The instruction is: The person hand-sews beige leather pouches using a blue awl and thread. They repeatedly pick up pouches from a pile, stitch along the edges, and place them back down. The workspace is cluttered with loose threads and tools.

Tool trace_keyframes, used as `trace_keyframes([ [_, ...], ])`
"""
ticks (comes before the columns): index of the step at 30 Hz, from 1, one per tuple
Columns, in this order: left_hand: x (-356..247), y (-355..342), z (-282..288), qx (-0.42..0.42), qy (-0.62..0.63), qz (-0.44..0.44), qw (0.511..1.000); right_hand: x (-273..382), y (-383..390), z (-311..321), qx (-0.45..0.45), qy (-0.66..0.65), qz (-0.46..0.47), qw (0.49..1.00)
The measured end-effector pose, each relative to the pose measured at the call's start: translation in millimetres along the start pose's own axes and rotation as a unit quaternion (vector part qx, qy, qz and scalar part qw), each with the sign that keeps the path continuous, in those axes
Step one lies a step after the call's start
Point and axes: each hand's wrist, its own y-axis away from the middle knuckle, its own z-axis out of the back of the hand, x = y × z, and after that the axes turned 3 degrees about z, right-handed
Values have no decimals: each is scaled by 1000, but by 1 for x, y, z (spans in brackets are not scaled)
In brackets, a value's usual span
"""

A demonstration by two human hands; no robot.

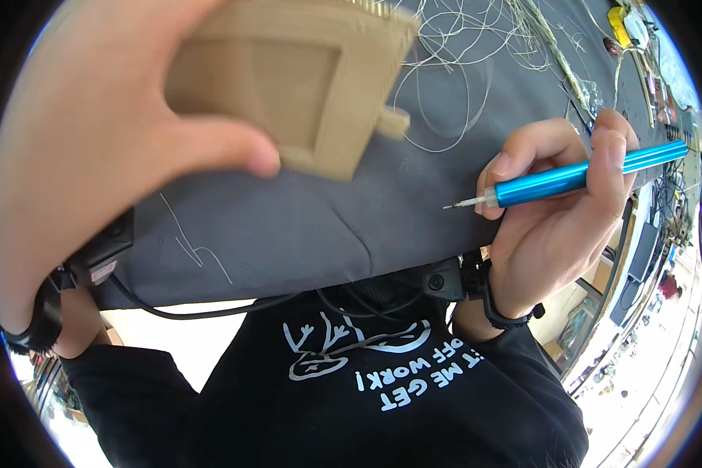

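Note:
Close to the camera, my left hand (93,136) grips a tan wooden-looking piece (351,86), its thumb lying along the near side. The piece has a recessed rectangle in its face, a row of fine teeth along its far edge and a small peg (394,122) sticking out at the right. The other fingers are hidden behind it or out of view. My right hand (554,242) holds a shiny blue pen-shaped tool (546,185) between thumb and fingers. Its thin tip points left, toward the tan piece but apart from it.
A dark grey cloth (288,234) covers the table. Loops of pale thread (476,47) lie at the far side, with short loose strands (187,242) at the left. A long pale stick (558,54) and a yellow object (620,27) are at the far right. A black cable (203,314) runs along the near edge.

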Motion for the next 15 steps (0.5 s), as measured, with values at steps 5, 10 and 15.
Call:
trace_keyframes([
  [5,-10,7,1,20,33,16,999,0,0,-2,-21,5,-8,1000],
  [10,-35,7,13,141,66,70,985,0,1,-2,-22,-6,-3,1000],
  [15,-50,3,22,124,76,73,987,-1,3,-1,-14,-1,4,1000],
])
